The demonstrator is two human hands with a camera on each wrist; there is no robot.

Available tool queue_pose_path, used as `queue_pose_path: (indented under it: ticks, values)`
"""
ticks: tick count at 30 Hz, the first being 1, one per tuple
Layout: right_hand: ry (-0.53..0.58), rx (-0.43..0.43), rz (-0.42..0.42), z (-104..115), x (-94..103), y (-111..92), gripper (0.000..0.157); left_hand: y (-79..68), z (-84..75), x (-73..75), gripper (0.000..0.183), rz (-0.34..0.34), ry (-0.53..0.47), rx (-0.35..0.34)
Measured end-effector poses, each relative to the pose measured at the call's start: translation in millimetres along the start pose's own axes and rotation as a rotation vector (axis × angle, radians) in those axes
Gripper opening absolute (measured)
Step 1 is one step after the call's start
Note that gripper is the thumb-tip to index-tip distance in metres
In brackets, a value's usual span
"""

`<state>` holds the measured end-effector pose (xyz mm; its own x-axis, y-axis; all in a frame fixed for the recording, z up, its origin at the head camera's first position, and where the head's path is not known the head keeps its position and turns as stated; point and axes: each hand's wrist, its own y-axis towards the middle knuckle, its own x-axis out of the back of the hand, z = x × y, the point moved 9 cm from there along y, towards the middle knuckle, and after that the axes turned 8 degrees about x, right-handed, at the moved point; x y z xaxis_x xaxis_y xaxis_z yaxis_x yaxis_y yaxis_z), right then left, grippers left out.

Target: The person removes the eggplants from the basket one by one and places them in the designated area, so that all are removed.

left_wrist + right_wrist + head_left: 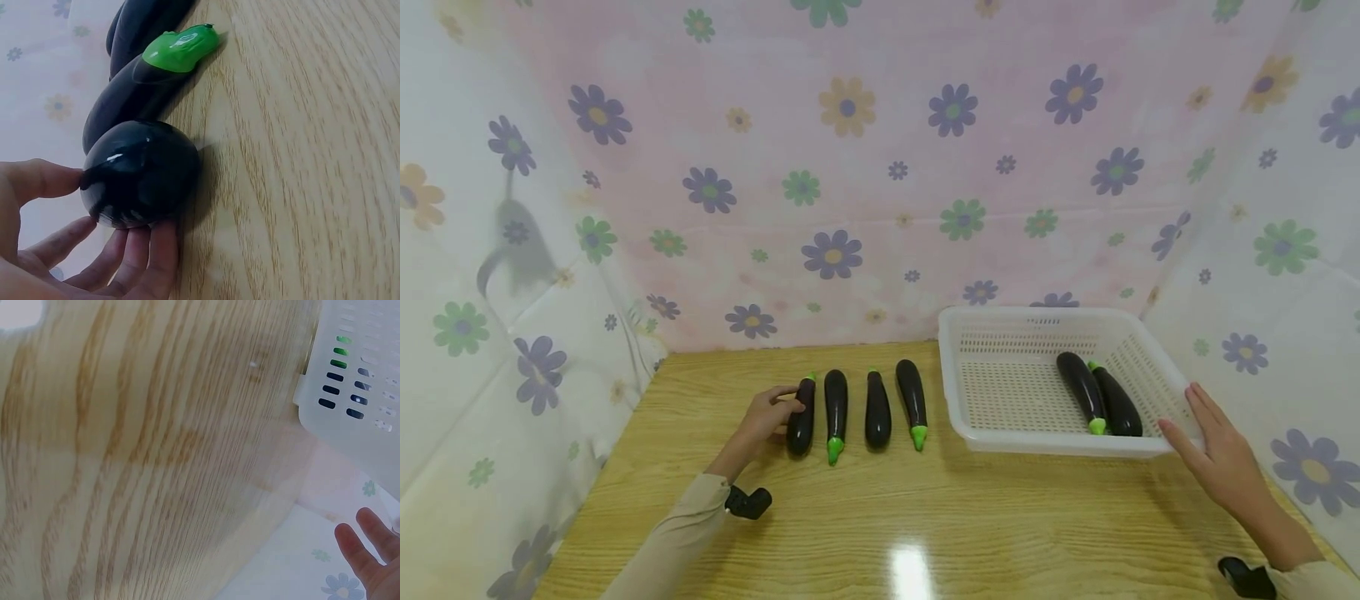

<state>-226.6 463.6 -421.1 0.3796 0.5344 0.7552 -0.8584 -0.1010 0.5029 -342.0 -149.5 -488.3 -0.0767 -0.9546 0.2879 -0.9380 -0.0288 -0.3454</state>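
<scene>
My left hand (769, 414) holds the leftmost eggplant (802, 427), which lies on the table with its green stem end pointing away. In the left wrist view, the thumb is on one side of the round dark end of this eggplant (142, 175) and the fingers are on the other. Beside it, a second eggplant (836, 408) has its green cap toward me. My right hand (1225, 454) rests at the near right corner of a white plastic basket (1067, 443), its fingers straight along the rim. Inside the basket lie two eggplants, one (1081, 387) leaning beside the other (1117, 404).
Two more eggplants, one (877, 412) with its stem away and one (912, 400) with its stem toward me, lie between the held one and the basket. Flower-patterned cloth (880, 167) walls the wooden table (850, 517) at the back and both sides.
</scene>
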Motion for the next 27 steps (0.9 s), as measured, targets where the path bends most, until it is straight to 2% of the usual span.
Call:
queue_pose_path:
  ticks: [12,27]
  values:
    - [-0.012,0.002,-0.009,2,1.0,0,0.068,-4.0,0.0,9.2,0.048,-0.046,0.024,0.023]
    - [-0.001,0.004,-0.013,2,1.1,1,0.068,-14.2,-7.1,11.3,0.045,-0.044,0.037,-0.014]
